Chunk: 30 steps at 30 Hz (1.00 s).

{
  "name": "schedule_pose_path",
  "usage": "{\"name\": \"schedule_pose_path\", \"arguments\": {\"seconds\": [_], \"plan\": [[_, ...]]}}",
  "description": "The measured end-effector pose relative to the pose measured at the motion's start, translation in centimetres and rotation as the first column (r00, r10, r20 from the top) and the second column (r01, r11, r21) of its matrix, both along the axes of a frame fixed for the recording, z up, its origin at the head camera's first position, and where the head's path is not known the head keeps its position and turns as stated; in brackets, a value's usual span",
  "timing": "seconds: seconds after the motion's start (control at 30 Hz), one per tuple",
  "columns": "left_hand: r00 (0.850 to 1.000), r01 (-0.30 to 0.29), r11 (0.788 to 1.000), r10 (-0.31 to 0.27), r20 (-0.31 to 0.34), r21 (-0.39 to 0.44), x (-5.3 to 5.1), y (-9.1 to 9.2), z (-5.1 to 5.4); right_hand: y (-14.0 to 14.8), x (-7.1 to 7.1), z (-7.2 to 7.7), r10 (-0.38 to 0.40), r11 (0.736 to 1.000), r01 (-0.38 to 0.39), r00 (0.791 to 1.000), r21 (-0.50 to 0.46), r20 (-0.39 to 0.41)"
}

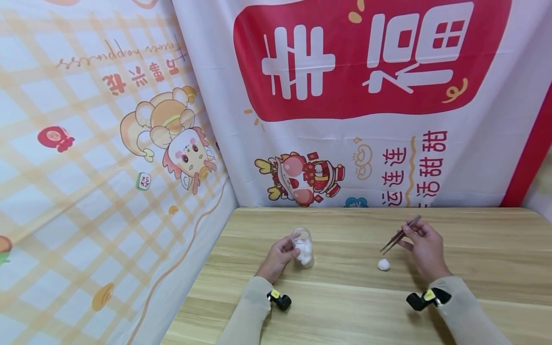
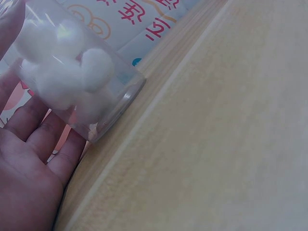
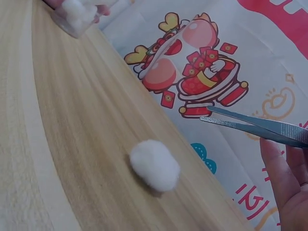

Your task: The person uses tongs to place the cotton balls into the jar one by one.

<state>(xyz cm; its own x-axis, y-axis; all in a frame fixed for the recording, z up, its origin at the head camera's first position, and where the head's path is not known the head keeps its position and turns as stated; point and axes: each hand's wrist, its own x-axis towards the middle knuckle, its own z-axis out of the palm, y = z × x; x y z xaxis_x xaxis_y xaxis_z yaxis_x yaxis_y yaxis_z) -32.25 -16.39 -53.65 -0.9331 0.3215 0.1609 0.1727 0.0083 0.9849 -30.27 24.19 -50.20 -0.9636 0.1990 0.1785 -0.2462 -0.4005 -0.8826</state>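
Observation:
My left hand (image 1: 279,258) grips a clear jar (image 1: 302,235) of white cotton balls (image 2: 62,72) that stands on the table, its thumb and fingers round the side. The jar's mouth is uncovered in the head view. In my right hand (image 1: 427,247) a pair of metal tweezers (image 3: 255,125) is pinched, tips apart with nothing between them. A single cotton ball (image 1: 384,264) lies on the wood just below the tweezer tips, not touching them. In the right wrist view this loose cotton ball (image 3: 155,165) looks fluffy and round.
The wooden table (image 1: 345,306) reaches back to a printed hanging cloth (image 1: 215,96) with red and white characters. On the left a checked cloth (image 1: 86,191) slopes down along the table's edge. Both wrists wear small black cameras.

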Motion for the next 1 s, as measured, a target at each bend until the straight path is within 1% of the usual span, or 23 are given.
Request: {"name": "schedule_pose_path", "arguments": {"seconds": [0.13,0.27,0.4,0.53,0.77,1.0], "plan": [[1.000,-0.001,1.000,0.001,-0.011,-0.002,0.0,0.1,0.2,-0.1,0.1,-0.2,0.004,1.000,-0.004,1.000,-0.019,-0.018],[1.000,0.007,1.000,-0.007,-0.011,0.003,0.0,0.0,0.1,-0.2,0.1,-0.5,0.007,1.000,-0.007,1.000,-0.007,-0.027],[1.000,0.018,1.000,-0.018,-0.005,0.019,0.0,0.0,0.0,-0.1,0.3,-0.9,0.005,1.000,-0.005,1.000,-0.009,-0.006],[1.000,0.016,1.000,-0.016,-0.011,0.024,0.1,0.0,0.1,0.0,0.4,-1.1,-0.004,1.000,0.004,1.000,-0.013,0.010],[1.000,0.018,0.999,-0.017,-0.014,0.029,0.2,-0.1,0.2,0.3,0.6,-1.6,-0.011,1.000,0.010,0.999,0.030,0.050],[1.000,0.018,0.999,-0.018,-0.005,0.036,0.3,-0.1,0.2,0.3,0.7,-1.7,-0.044,0.998,0.041,0.997,0.043,0.056]]}}
